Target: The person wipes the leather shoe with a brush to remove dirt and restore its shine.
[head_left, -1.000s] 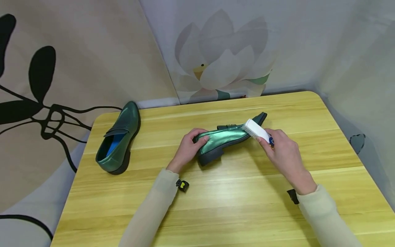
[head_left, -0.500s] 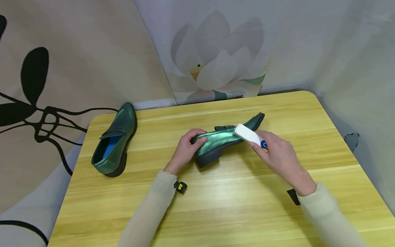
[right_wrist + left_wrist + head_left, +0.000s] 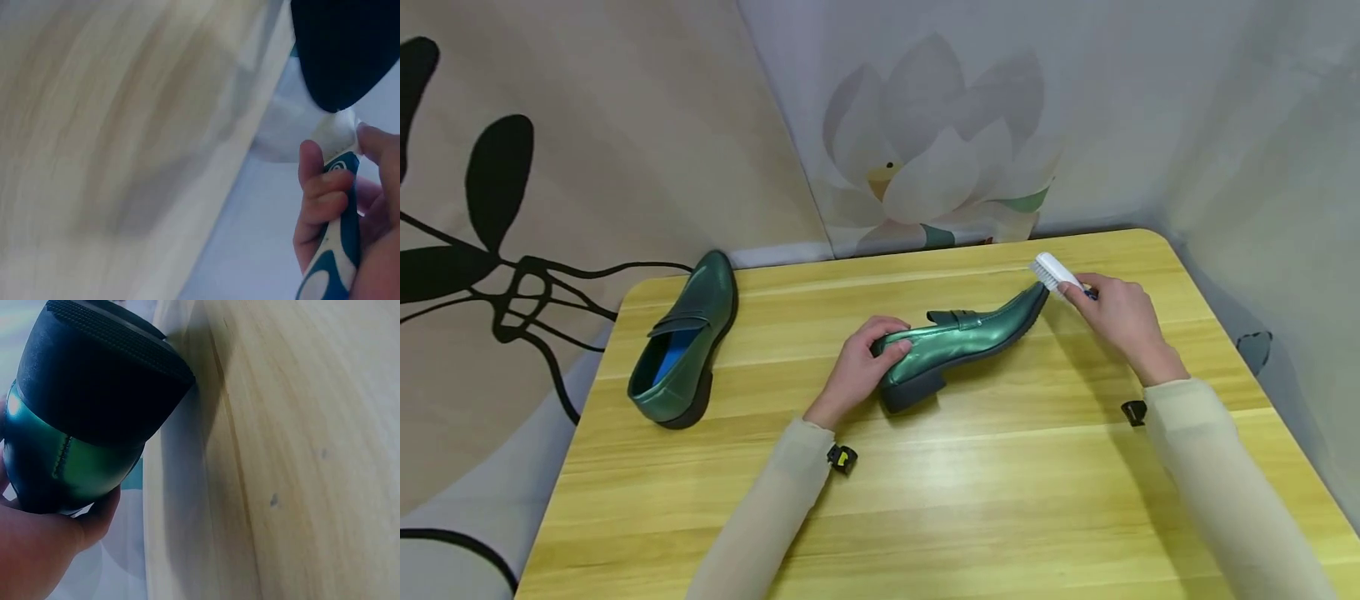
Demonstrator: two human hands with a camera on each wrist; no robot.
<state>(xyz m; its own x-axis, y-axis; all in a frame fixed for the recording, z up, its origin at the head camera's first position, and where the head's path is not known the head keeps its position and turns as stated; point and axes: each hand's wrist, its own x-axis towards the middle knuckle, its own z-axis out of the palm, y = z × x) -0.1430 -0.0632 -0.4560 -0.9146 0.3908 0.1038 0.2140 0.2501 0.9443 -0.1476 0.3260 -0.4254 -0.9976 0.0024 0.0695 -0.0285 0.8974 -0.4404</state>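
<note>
And here we are over the pale yellow wood-grain table (image 3: pixel 970 517), both hands busy. The left hand (image 3: pixel 853 367) has its fingers and thumb clamped round the heel end of a shiny metallic-green loafer (image 3: pixel 958 340) with a black sole and chunky block heel; the shoe looks lifted off the wood, a shadow lying beneath it. Over on the other side, the right hand (image 3: pixel 1120 317) is curled firmly round a small white-headed brush with pale bristles (image 3: pixel 1055 273), its white-and-blue handle (image 3: pixel 340 244) running back into the palm.

Now look at the line between them! From the left-hand grip the loafer stretches rightward and a little away from the person, its long axis reaching almost straight across to the other grip. The heel belongs to the left hand; the toe is far closer to the right. The brush head sits right at that toe tip, just ahead of the right fingers, though whether the bristles are actually pressing there I can't tell from here.

Well to the left of the left-hand grip stands the matching green loafer with a blue insole (image 3: pixel 685 342), upright on its sole, toe pointing away, touched by neither hand.
</note>
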